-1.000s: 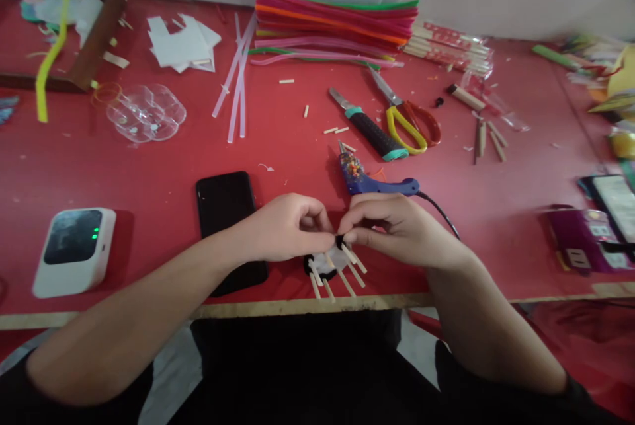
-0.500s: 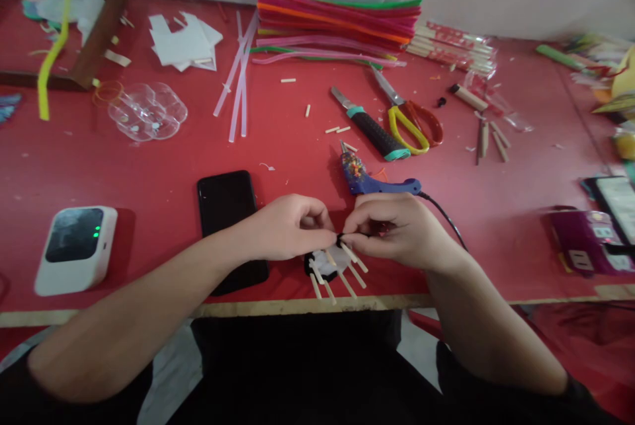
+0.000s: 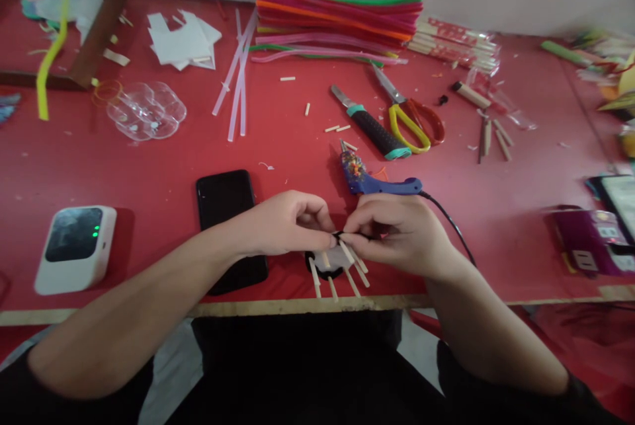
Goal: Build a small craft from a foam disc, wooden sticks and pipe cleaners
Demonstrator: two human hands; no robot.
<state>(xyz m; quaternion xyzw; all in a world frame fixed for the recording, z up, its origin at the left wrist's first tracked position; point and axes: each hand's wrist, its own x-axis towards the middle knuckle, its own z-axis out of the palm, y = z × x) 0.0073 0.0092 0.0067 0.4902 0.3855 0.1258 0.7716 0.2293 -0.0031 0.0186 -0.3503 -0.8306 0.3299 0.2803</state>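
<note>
My left hand (image 3: 285, 223) and my right hand (image 3: 397, 230) meet near the front edge of the red table (image 3: 278, 160), both pinching a small craft piece (image 3: 335, 261). The piece has a black and white body with several short wooden sticks poking out toward me. My fingertips close on a tiny black part at its top. A blue hot glue gun (image 3: 372, 177) lies just behind my right hand, its cord running off to the right. A black phone (image 3: 225, 210) lies flat beside my left wrist.
Scissors (image 3: 411, 117) and a utility knife (image 3: 370, 124) lie behind the glue gun. A stack of coloured pipe cleaners (image 3: 337, 22) sits at the back. Glue sticks (image 3: 238, 78), a clear plastic tray (image 3: 146, 111), a white device (image 3: 74, 250) and cut wooden bits are scattered around.
Both hands stay pinched on the craft piece; the piece has turned slightly, its sticks now pointing more straight toward me.
</note>
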